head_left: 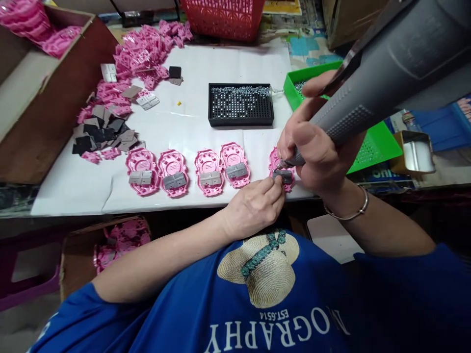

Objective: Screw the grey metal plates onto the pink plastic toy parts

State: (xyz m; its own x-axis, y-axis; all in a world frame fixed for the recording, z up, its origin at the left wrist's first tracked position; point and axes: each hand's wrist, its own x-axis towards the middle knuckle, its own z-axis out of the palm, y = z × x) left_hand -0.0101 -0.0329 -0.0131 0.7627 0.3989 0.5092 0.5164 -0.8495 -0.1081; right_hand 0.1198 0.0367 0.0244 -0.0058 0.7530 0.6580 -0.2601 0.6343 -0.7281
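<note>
My right hand (320, 142) is wrapped round a grey electric screwdriver (353, 103), its tip pointing down at a pink plastic shell (274, 156) with a dark grey plate (284, 176) on it. Fingers closed, my left hand (259, 203) pinches the near left edge of that shell and plate. To the left, several more pink shells (232, 159) lie in a row, each with a grey plate (210, 179) across it. Behind them is a black screw tray (241, 105) with rows of holes and many small screws. Whether a screw sits under the tip is hidden.
Pink parts (143, 54) and dark grey plates (106, 130) are heaped at the left beside a wooden box (59, 93). A red basket (224, 19) stands at the back. Green trays (382, 147) and a metal tin (415, 152) are at the right.
</note>
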